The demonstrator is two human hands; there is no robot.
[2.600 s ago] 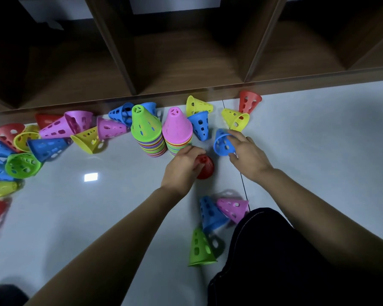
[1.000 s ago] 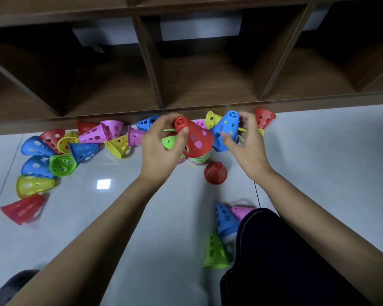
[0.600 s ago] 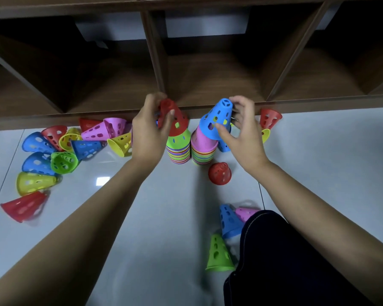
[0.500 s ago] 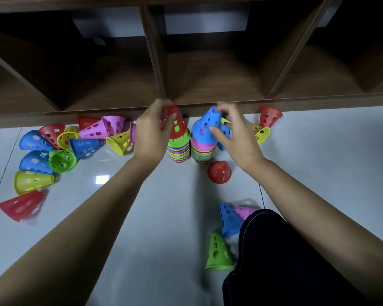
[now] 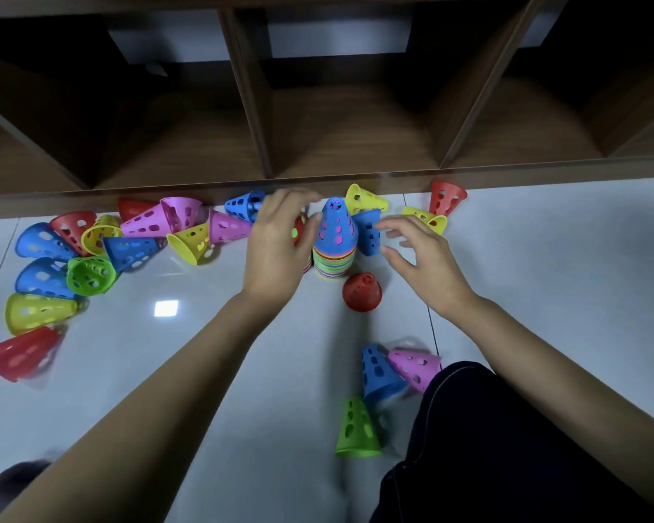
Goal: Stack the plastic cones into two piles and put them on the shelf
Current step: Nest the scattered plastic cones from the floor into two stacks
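Observation:
Two piles of coloured plastic cones stand side by side on the floor in front of the shelf (image 5: 348, 145). The right pile (image 5: 335, 258) is topped by a blue cone (image 5: 336, 228). My left hand (image 5: 280, 243) hides most of the left pile, and its fingers curl round the red cone (image 5: 299, 228) on top of that pile. My right hand (image 5: 416, 254) hovers just right of the blue-topped pile with its fingers spread, holding nothing. A loose red cone (image 5: 361, 292) lies just in front of the piles.
Several loose cones lie along the shelf base to the left (image 5: 91, 251), and a few more behind and right of the piles (image 5: 446, 198). Blue (image 5: 378, 371), pink (image 5: 414, 366) and green (image 5: 355, 428) cones lie by my dark-clad knee (image 5: 506, 447). The shelf cubbies stand open.
Both hands lowered their cones onto the piles. The right hand let go of the blue cone and drew back to the right. The left hand still holds the red cone.

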